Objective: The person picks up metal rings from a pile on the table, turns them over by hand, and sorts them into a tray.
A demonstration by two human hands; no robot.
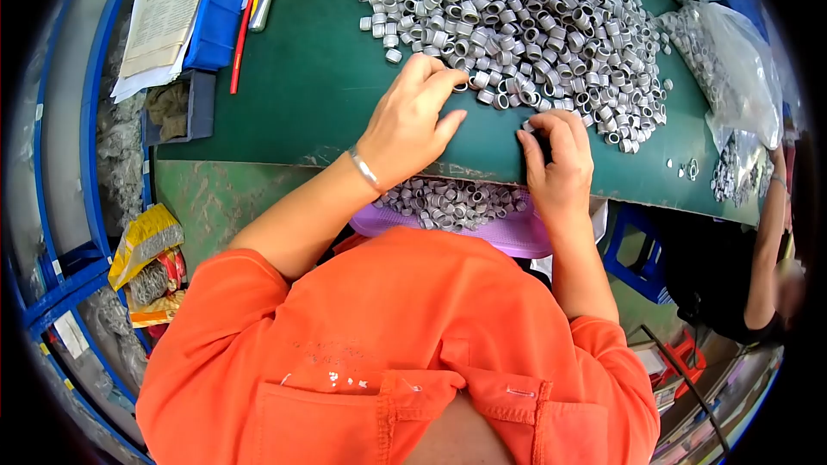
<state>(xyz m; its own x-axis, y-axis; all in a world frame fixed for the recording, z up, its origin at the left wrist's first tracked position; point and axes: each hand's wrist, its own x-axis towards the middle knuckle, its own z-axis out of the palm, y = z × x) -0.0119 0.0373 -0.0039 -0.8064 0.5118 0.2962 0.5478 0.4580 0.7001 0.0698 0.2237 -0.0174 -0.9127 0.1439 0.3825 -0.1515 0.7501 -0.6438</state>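
Observation:
A large heap of small grey metal rings [525,21] is spread over the green tabletop. At the heap's near edge, my left hand [412,116] reaches with its index fingertip against a ring, the thumb held apart from it. To the right, my right hand [562,159] is pinched near the table edge, with a small grey metal ring [528,127] between thumb and index finger. Below the edge, close to my body, a purple plastic basket [525,239] holds many more metal rings [452,204].
A blue tray [222,13] with papers [168,9], a red pencil [242,47] and a grey bin [201,108] are on the left. Plastic bags of parts [728,60] lie at right. Another person's arm [769,241] reaches toward the table's right end, near a blue stool [633,254].

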